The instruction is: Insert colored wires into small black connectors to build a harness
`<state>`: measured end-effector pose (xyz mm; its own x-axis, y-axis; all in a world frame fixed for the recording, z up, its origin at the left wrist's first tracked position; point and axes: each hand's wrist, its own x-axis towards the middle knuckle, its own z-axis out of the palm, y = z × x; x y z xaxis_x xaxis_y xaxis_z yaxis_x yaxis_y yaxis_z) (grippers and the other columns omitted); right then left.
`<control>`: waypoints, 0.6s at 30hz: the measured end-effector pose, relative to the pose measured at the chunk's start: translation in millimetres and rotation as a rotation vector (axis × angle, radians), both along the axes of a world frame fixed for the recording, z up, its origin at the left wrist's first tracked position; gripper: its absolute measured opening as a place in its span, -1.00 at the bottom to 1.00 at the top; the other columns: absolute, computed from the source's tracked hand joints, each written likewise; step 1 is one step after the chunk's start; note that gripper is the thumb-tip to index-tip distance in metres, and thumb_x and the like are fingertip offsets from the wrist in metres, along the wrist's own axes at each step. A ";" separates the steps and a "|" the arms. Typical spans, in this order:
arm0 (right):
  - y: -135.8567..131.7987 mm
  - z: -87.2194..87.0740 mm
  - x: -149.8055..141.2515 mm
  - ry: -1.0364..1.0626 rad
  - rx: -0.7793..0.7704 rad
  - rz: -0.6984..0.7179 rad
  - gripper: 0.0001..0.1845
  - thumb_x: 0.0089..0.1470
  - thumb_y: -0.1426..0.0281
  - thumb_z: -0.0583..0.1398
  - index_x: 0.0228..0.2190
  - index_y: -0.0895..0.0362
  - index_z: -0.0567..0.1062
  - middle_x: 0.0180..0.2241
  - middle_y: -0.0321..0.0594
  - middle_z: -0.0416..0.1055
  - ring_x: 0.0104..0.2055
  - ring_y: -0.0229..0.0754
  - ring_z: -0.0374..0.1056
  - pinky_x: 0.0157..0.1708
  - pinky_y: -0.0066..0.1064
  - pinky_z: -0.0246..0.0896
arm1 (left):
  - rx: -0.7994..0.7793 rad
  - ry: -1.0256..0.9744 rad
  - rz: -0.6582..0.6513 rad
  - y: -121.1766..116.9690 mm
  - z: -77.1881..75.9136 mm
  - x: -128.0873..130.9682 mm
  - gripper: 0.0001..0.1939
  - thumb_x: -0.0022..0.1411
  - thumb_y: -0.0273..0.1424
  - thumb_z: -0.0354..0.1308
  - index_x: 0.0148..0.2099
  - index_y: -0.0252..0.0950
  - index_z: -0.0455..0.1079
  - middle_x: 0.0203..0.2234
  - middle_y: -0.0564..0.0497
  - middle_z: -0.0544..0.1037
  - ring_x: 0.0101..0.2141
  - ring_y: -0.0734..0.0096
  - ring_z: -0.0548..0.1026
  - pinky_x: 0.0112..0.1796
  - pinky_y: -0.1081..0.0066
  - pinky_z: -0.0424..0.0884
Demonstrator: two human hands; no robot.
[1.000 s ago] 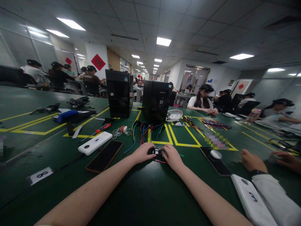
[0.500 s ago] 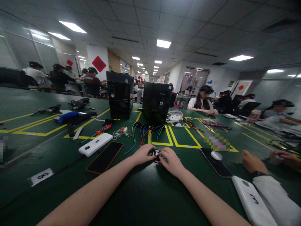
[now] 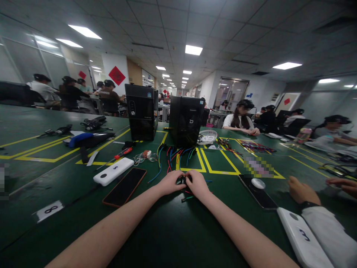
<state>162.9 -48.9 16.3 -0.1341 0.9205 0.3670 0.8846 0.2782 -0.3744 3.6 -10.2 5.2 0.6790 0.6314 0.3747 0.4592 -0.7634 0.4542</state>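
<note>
Over the green table (image 3: 156, 238), my left hand (image 3: 170, 181) and my right hand (image 3: 196, 184) meet with fingers closed around a small black-and-white piece (image 3: 182, 180). Its kind cannot be made out, as the fingertips cover most of it. Just below my right hand, short coloured wires (image 3: 189, 197) with a small dark end stick out. Beyond my hands, loose blue, red and yellow wires (image 3: 170, 160) lie on the table.
Two black computer cases (image 3: 141, 115) stand ahead. At left are a phone (image 3: 125, 186), a white power bank (image 3: 113, 171) and a red-handled screwdriver (image 3: 124, 152). A white basket (image 3: 208, 137) sits beyond. At right are another phone (image 3: 258, 193) and a co-worker's hand (image 3: 304, 191).
My right hand has shifted slightly left, closer to my left hand, and its fingers now cover more of the small piece. A wire end shows below my right hand.
</note>
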 end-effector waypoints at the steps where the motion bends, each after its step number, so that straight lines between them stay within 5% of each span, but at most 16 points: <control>1: 3.0 -0.1 -0.3 0.012 -0.011 -0.018 -0.90 -0.01 0.48 0.09 -0.43 0.15 0.42 -0.38 -0.22 0.35 -0.27 -0.21 0.24 -0.23 -0.40 0.10 | -0.004 0.003 0.002 0.1 0.3 -0.2 -0.70 0.05 -0.27 0.18 -0.17 -0.27 0.31 -0.28 -0.01 0.44 -0.23 0.26 0.38 -0.22 0.35 0.29; 11: 10.3 -3.3 4.5 0.138 -0.035 0.005 -0.90 0.02 0.52 0.04 -0.45 0.16 0.35 -0.38 -0.20 0.32 -0.27 -0.21 0.24 -0.23 -0.39 0.12 | -0.014 0.013 0.008 0.2 0.6 -0.5 -0.68 0.05 -0.25 0.18 -0.16 -0.26 0.31 -0.27 -0.01 0.43 -0.23 0.26 0.38 -0.23 0.36 0.29; 15: 4.6 11.4 11.0 0.233 0.106 0.007 -0.87 0.08 0.49 -0.02 -0.37 0.15 0.32 -0.34 -0.18 0.30 -0.26 -0.21 0.24 -0.23 -0.37 0.14 | -0.012 -0.002 -0.003 0.4 -0.4 -1.1 -0.67 0.06 -0.24 0.17 -0.13 -0.26 0.30 -0.26 -0.01 0.43 -0.25 0.29 0.38 -0.22 0.37 0.28; 18: -9.2 24.8 19.2 0.147 0.070 0.157 -0.86 0.08 0.48 0.00 -0.35 0.13 0.35 -0.35 -0.22 0.32 -0.27 -0.23 0.24 -0.26 -0.40 0.14 | -0.005 -0.012 -0.012 0.2 -0.6 -1.5 -0.67 0.07 -0.24 0.16 -0.12 -0.25 0.30 -0.26 -0.01 0.43 -0.25 0.30 0.38 -0.22 0.37 0.28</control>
<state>182.1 -58.1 41.1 -0.2144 0.8641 0.4553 0.7658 0.4381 -0.4708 2.1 -10.0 4.6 0.6818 0.6254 0.3795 0.4451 -0.7664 0.4631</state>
